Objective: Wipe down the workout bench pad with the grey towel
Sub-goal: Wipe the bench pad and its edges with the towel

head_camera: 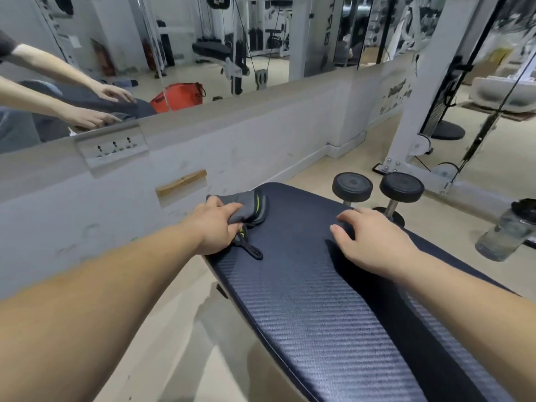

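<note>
Grey microfibre towel with a neon yellow-green stripe and a black cord loop lies bunched just above the centre of the frame. It sits on the far left edge of the navy woven-texture vinyl pad of the workout table. The left hand reaches in from the lower left and grips the towel, its fingers curled over the cloth and bearing down on the pad. The cord loop trails out from under this hand onto the pad.

The right hand comes in from the lower right and rests on the pad right of centre, well apart from the towel. Its fingers are loosely spread and hold nothing.

Two black round-headed dumbbells with chrome handles stand side by side on the beige floor, just beyond the pad's right edge. A clear plastic water bottle with a dark lid leans at the right edge of the frame. A wall mirror across the upper left reflects both arms and a red bag. A white steel machine frame rises at the upper right.
</note>
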